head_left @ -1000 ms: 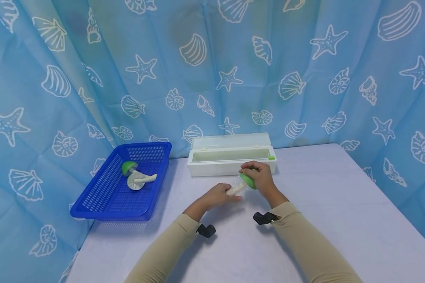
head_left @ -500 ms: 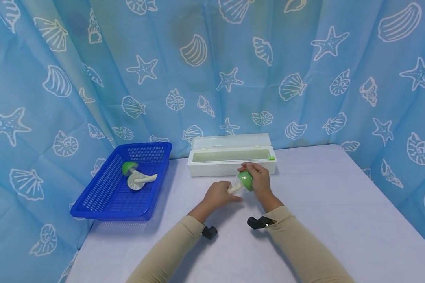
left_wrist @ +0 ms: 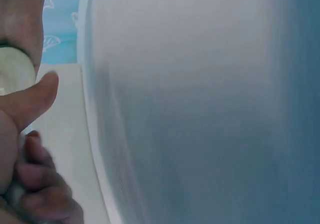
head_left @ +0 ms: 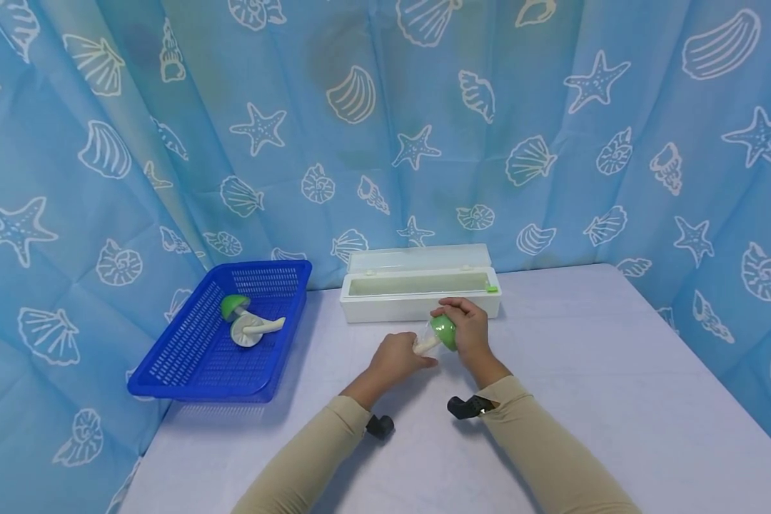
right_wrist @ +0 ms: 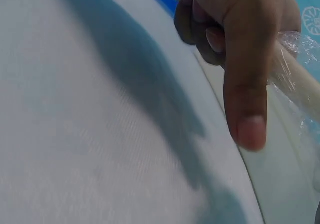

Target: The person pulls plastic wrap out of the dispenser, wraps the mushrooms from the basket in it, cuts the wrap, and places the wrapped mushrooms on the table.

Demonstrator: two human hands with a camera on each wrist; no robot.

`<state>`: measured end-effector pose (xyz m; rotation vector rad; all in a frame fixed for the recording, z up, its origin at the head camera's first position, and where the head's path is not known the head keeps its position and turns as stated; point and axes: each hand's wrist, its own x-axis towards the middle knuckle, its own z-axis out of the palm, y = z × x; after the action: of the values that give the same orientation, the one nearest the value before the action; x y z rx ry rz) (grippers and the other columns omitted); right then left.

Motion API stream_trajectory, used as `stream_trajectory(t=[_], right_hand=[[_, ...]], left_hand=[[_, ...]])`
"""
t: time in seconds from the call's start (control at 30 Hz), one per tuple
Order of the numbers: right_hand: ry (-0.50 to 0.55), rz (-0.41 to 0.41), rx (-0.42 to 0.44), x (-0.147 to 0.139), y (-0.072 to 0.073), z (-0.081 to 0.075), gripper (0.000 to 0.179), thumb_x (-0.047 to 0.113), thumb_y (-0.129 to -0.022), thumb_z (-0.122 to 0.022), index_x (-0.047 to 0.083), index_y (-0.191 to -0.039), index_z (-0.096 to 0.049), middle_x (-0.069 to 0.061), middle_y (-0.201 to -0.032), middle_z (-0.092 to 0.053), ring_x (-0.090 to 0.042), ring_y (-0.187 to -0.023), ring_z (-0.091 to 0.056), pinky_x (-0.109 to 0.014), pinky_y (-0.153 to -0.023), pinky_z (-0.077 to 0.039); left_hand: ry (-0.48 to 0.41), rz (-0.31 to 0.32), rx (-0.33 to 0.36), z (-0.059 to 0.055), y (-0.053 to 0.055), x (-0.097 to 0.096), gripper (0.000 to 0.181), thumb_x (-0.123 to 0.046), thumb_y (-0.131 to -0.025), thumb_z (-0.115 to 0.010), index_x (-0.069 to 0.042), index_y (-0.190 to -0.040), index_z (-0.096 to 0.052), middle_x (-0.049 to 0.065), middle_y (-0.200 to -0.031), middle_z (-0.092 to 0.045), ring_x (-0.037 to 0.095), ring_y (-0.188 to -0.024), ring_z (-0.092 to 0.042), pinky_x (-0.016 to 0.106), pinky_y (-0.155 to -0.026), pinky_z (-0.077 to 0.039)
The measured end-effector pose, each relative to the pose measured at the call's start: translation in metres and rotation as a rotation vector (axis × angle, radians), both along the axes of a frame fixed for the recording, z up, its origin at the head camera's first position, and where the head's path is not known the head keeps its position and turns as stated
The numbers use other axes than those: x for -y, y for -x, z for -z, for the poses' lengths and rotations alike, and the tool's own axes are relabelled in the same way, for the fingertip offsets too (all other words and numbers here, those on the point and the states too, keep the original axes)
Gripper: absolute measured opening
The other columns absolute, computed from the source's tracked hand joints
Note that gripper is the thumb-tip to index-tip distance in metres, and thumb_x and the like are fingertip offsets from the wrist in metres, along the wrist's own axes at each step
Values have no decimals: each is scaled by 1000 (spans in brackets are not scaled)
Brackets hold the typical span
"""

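Both hands hold a toy mushroom with a green cap and cream stem, just above the table. My left hand grips the stem's end, its fingers curled in the left wrist view. My right hand grips the cap from the right side. Clear plastic film clings around the stem in the right wrist view, crinkled and shiny. The cap's pale underside shows at the left edge of the left wrist view. Behind the hands stands a long white box, its lid raised, with a green slider.
On the left, a blue plastic basket holds two more toy mushrooms, one green cap up and one showing its pale underside. A white cloth covers the table. A blue shell-print curtain hangs behind.
The mushroom has turned in the hands, so more of its green cap faces up. My right hand has shifted slightly left; the left hand has moved a little right.
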<state>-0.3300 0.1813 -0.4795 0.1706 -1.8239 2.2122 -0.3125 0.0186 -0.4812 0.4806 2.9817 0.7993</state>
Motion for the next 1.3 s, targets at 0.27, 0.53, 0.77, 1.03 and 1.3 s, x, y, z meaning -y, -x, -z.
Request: stream_trajectory(t=[0.27,0.53,0.77,1.03,1.3], right_hand=[[-70,7,-36,-13,3,-3,20,3,-97,-55,-14,-107,-60,-12,-85,-72,-17,-86,-68,-24,-78,-50],[-61,13,-76,-28,8,-3,19,0,-97,-54,-16,-106,-59,-9,-83,-72,-14,-84,-68,-23,-79,-50],[7,-40,-45,-30,9,-1,16,1,-96,-55,-12,-102,-60,-5,-79,-72,-16,-81,-68,-24,-72,-53],[32,-46,-67,-34,8,-2,39,22,-104,-48,-14,-117,-56,-12,-103,-71,-16,-99,-66,-27,-90,-48],[173,-82,177,-45,3,3,22,13,-104,-46,-3,-114,-58,-8,-105,-63,-15,-95,-63,-30,-86,-52]], left_hand=[[-43,149,116,-9,-2,14,48,-42,-79,-79,-10,-109,-59,-2,-82,-61,11,-68,-54,27,-59,-45],[-49,150,165,-13,2,36,38,-42,-84,-75,-12,-104,-65,-3,-82,-64,11,-71,-58,30,-65,-48],[-152,215,200,-6,8,36,24,-27,-82,-80,-13,-97,-68,-8,-80,-65,8,-71,-60,28,-65,-49],[-225,137,170,-4,6,32,17,-21,-81,-80,-12,-89,-67,-7,-80,-64,10,-71,-58,27,-63,-49],[-436,97,189,-8,6,32,19,-16,-85,-77,-5,-95,-65,0,-83,-65,14,-74,-61,30,-64,-52]])
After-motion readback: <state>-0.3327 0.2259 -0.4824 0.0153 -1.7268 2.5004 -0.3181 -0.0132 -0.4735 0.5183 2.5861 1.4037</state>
